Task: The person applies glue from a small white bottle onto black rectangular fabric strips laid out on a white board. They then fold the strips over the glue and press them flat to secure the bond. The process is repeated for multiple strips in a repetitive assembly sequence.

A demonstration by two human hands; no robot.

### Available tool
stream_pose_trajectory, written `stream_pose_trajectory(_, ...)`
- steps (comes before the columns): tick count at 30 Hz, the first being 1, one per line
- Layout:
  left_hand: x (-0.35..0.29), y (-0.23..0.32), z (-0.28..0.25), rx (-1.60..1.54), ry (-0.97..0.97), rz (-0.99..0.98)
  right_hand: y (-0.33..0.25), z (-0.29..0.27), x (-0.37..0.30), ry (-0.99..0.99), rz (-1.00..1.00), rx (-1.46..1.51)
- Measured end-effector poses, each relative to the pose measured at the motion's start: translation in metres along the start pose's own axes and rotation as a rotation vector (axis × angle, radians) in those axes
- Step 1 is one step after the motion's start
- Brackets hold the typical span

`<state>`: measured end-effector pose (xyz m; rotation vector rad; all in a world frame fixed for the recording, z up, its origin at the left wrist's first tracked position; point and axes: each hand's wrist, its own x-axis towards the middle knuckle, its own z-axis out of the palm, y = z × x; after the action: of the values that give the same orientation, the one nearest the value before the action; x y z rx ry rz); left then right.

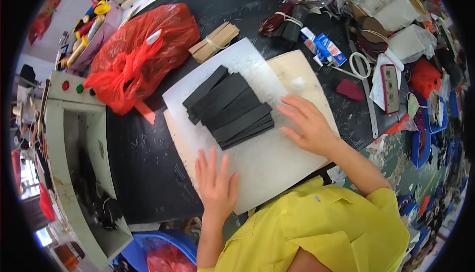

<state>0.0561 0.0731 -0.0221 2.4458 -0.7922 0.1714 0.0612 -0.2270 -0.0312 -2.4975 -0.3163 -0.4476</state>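
Several flat black strips [230, 104] lie overlapped in a loose, slanted row on a whitish board [267, 165]. Just below the strips' near left end, my left hand [216, 180] is open, fingers stretched out over the board and holding nothing. To the right of the strips, my right hand [309, 126] is open too, its fingers spread and pointing toward them. A small gap shows between each hand and the strips. Beneath the white board, a cream-coloured board [309, 84] sticks out at the far right corner.
A red plastic bag [143, 49] and a banded bundle of tan strips [213, 42] stand at the far left of the black table [143, 173]. At the right lie blue-and-white boxes [324, 48], a tape roll [359, 65], a metal ruler [370, 108] and a phone [390, 89].
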Motion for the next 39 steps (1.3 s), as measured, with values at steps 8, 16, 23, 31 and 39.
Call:
stream_pose_trajectory(8,0.074,-0.022,0.028,0.156,-0.031,0.064,0.015,0.038,0.062,-0.017,-0.333,-0.140)
stream_pose_trajectory(16,0.076,-0.021,0.033,0.111,0.174,0.128,-0.006,0.041,0.083,-0.061,-0.495,-0.135)
stream_pose_trajectory(23,0.049,-0.012,0.021,-0.084,0.154,0.034,0.002,0.033,0.069,0.037,-0.592,-0.165)
stream_pose_trajectory(31,0.031,-0.013,0.014,-0.326,0.267,-0.169,-0.005,0.025,0.043,-0.016,-0.247,0.188)
stream_pose_trajectory(39,0.063,-0.008,0.026,-0.116,0.168,0.063,-0.013,0.010,0.005,-0.011,-0.273,0.209)
